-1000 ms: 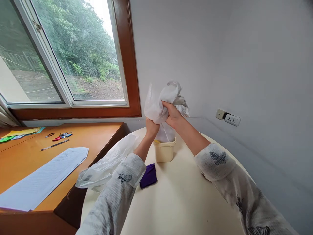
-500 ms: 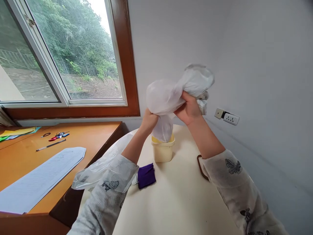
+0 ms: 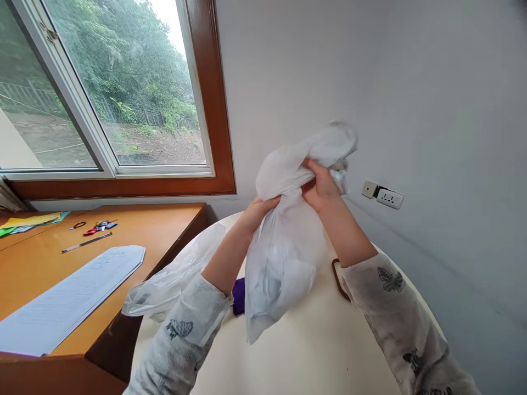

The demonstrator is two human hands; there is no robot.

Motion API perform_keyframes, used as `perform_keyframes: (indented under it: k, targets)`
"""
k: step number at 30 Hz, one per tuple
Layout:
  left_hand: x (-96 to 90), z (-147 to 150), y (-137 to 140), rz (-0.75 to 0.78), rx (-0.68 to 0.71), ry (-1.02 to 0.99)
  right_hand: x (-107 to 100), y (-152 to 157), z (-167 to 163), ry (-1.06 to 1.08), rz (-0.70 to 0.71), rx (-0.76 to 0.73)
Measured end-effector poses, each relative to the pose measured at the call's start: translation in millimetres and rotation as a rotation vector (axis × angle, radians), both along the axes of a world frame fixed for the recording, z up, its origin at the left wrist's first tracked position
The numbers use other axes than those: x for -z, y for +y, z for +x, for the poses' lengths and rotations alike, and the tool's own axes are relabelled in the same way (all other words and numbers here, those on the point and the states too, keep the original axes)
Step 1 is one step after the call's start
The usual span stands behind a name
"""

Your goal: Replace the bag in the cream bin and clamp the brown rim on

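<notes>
A white translucent plastic bag [image 3: 284, 263] hangs from my hands over the round cream table [image 3: 313, 351]. My left hand [image 3: 258, 211] is closed on its gathered neck, thumb laid along the plastic. Higher up and to the right, my right hand [image 3: 321, 186] grips the bunched upper part, which flops away toward the wall. Something pale and crumpled shows dimly inside the lower bag; I cannot make out what. Behind the left wrist a purple cloth item [image 3: 239, 296] is partly covered by the bag. The cream tub is hidden behind the bag.
Another clear plastic bag [image 3: 177, 274] lies at the table's left side. A brown loop [image 3: 340, 281] rests near my right sleeve. On the wooden desk [image 3: 164, 225] are papers [image 3: 82, 302], a pen [image 3: 86, 242] and keys [image 3: 100, 227]. A wall socket [image 3: 390, 198] is at right.
The bag's lower part has swung out toward me and spread downward, now covering the tub and part of the purple item. My left hand has moved slightly right and down.
</notes>
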State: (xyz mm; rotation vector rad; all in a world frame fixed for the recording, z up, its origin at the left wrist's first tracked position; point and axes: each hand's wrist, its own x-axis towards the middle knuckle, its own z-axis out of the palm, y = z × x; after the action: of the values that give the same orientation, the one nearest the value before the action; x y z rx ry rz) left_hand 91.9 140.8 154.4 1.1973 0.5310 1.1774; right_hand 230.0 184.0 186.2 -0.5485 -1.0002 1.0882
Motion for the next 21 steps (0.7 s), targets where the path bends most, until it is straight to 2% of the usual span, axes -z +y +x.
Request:
perform_keyframes:
  k: [3, 6, 11, 13, 16, 19, 21]
  targets:
    - [25.8, 0.9, -3.1, -0.149, 0.123, -0.095, 32.4, 17.9, 8.6, 0.076, -0.041, -0.116]
    - [48.0, -4.3, -2.9, -0.273, 0.182, -0.126, 62.9, 22.4, 29.3, -0.011, -0.126, -0.179]
    - [71.6, -16.4, 2.5, -0.416, 0.197, -0.112, 97.9, 2.0, 78.7, -0.254, -0.262, -0.130]
    - [77.6, -20.4, 5.4, -0.427, 0.201, -0.124, 105.7, -12.5, 93.3, -0.380, -0.293, -0.140]
    - [84.2, -24.5, 8.3, -0.434, 0.225, -0.144, 109.6, -37.2, 99.6, -0.665, -0.274, -0.239]
    - [86.9, -24.0, 6.5, -0.486, 0.263, -0.163, 108.3, -58.6, 87.1, -0.929, -0.260, -0.362]
    - [85.8, -20.0, 1.9, -0.544, 0.282, -0.163, 109.6, -67.2, 72.9, -0.981, -0.237, -0.442]
